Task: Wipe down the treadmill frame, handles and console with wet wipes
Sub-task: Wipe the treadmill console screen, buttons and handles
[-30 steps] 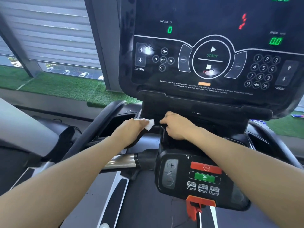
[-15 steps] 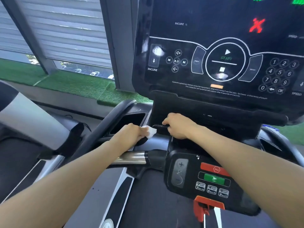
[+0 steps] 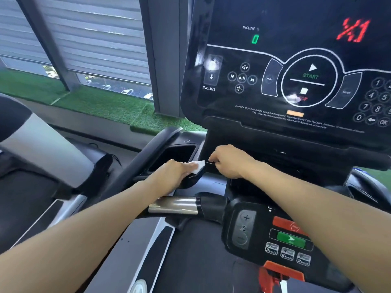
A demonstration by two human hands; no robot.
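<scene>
I see my left hand holding a small white wet wipe, folded flat w/ a corner sticking out, on a black part just under the big black console. My right hand is curled beside it, pinching a small dark thing I can't make out.
</scene>
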